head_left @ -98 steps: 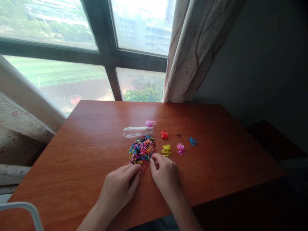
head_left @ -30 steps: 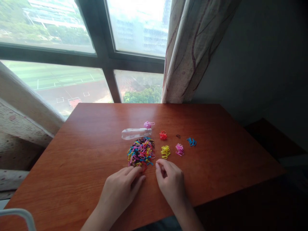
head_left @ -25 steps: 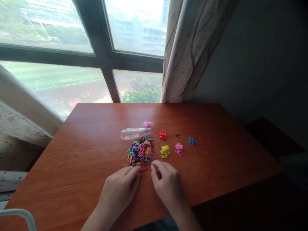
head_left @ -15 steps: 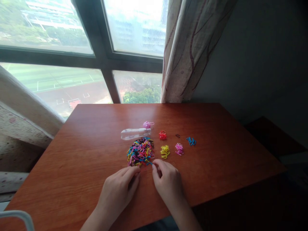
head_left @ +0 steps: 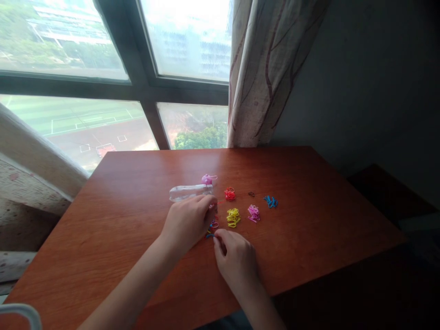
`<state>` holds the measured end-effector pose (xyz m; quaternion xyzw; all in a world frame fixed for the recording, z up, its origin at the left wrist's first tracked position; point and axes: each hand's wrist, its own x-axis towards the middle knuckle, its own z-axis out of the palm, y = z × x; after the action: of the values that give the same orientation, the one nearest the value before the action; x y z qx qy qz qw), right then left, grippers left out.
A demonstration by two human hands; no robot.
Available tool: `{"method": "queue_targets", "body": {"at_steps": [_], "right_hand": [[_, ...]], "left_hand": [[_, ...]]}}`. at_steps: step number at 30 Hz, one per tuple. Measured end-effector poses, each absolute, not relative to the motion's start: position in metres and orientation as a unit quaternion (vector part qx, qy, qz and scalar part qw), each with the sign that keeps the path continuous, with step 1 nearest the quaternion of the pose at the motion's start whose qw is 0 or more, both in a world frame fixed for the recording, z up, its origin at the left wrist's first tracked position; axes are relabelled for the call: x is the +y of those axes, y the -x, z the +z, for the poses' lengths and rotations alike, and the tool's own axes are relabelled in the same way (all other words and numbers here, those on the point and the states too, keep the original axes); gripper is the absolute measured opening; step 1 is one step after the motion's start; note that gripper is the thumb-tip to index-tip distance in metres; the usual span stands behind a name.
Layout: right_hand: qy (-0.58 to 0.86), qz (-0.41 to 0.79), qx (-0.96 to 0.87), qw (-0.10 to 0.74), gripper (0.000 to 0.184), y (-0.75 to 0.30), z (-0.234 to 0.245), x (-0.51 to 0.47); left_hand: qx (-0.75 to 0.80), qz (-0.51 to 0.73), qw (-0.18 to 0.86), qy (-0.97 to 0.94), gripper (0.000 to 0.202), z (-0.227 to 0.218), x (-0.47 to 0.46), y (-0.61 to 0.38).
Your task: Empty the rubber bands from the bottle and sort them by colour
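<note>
My left hand (head_left: 189, 221) reaches over the mixed heap of small coloured rubber bands (head_left: 214, 224) and hides most of it. Its fingertips pinch a red rubber band (head_left: 221, 201), which stretches towards the red pile (head_left: 230, 194). My right hand (head_left: 238, 257) stays low at the heap's near right edge, thumb and index finger closed on a blue rubber band (head_left: 210, 235). To the right lie a yellow pile (head_left: 233, 217), a pink pile (head_left: 254, 213), a blue pile (head_left: 271, 201) and a little dark band (head_left: 251, 194).
Behind the heap, a clear plastic bottle (head_left: 189, 191) lies on its side, a pink cap (head_left: 207, 179) with a loop beside its neck. The wooden table (head_left: 319, 215) runs up to the window. A pale curved bar (head_left: 24, 309) shows at bottom left.
My left hand has moved forward and right across the heap, bringing a red rubber band to the red pile. My right hand remains at the heap's edge with the blue band.
</note>
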<state>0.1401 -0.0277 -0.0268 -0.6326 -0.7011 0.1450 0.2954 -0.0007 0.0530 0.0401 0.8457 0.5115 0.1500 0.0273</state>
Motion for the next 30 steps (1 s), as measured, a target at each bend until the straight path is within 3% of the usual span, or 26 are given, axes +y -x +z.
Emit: {"method": "queue_targets", "body": {"at_steps": [15, 30], "right_hand": [[0.628, 0.157, -0.703, 0.296, 0.015, -0.140, -0.026, -0.027], [0.614, 0.185, -0.690, 0.336, 0.013, -0.143, -0.025, -0.029]], "left_hand": [[0.514, 0.044, 0.053, -0.855, 0.023, 0.035, 0.121, -0.059], [0.528, 0.081, 0.044, -0.844, 0.024, 0.052, 0.068, -0.017]]}}
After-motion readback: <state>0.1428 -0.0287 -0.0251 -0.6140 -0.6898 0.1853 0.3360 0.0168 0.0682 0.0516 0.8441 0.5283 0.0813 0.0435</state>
